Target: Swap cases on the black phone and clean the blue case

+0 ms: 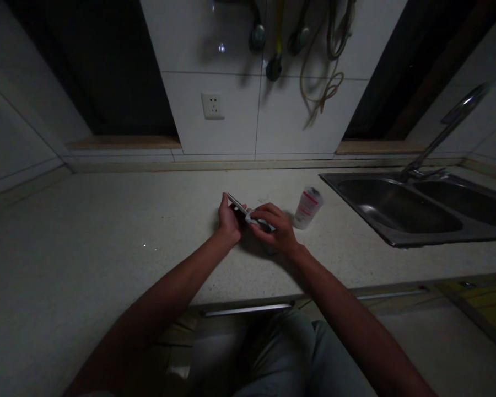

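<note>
Over the counter, my left hand (pixel 228 220) grips a thin, flat, dark slab with a pale edge, which looks like a phone (pixel 237 204). The phone is tilted, its upper end pointing away to the left. My right hand (pixel 276 227) is closed at the phone's lower end, fingers pinching a small whitish piece (pixel 250 217), like a wipe or tissue, against it. Dim light hides the exact kind of this piece. Just right of my right hand stands a clear plastic cup (pixel 308 208) with pink-red print, leaning slightly in view.
The pale countertop (pixel 182 220) runs along a tiled wall with a socket (pixel 213 106). A double steel sink (pixel 397 212) with a tall faucet (pixel 446 129) lies to the right. Pipe valves and a looped cord (pixel 323 96) hang above. A drawer handle (pixel 248 310) lines the front edge.
</note>
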The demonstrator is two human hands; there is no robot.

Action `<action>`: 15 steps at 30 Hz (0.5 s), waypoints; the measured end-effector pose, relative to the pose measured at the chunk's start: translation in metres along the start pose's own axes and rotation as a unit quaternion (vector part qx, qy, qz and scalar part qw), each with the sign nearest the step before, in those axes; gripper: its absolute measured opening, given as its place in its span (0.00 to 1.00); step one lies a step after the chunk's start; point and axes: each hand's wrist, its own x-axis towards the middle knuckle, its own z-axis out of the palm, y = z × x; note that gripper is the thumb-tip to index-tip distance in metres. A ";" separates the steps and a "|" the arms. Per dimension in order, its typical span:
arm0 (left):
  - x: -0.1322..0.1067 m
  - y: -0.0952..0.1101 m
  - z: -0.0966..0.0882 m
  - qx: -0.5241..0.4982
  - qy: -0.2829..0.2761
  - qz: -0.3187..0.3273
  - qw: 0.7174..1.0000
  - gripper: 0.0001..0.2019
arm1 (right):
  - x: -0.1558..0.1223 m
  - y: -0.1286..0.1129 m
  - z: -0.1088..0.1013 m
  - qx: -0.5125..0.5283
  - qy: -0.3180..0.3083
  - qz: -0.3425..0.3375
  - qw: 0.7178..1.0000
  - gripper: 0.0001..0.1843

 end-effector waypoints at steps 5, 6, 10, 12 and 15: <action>0.001 0.000 0.004 -0.016 -0.090 0.021 0.996 0.16 | 0.002 0.005 -0.002 0.007 0.127 0.155 0.980 0.08; 0.002 0.000 0.004 -0.013 -0.093 0.023 0.995 0.13 | 0.002 0.007 -0.002 0.022 0.143 0.190 0.971 0.09; 0.003 -0.001 0.004 0.006 -0.056 0.025 0.998 0.16 | 0.002 0.015 0.002 0.108 0.138 0.327 0.929 0.13; 0.002 0.001 0.004 0.005 -0.056 0.019 0.998 0.17 | 0.003 0.017 0.004 0.157 0.107 0.374 0.908 0.14; -0.001 0.003 0.003 -0.002 -0.078 0.005 0.997 0.19 | 0.002 0.020 0.005 0.193 0.076 0.411 0.888 0.14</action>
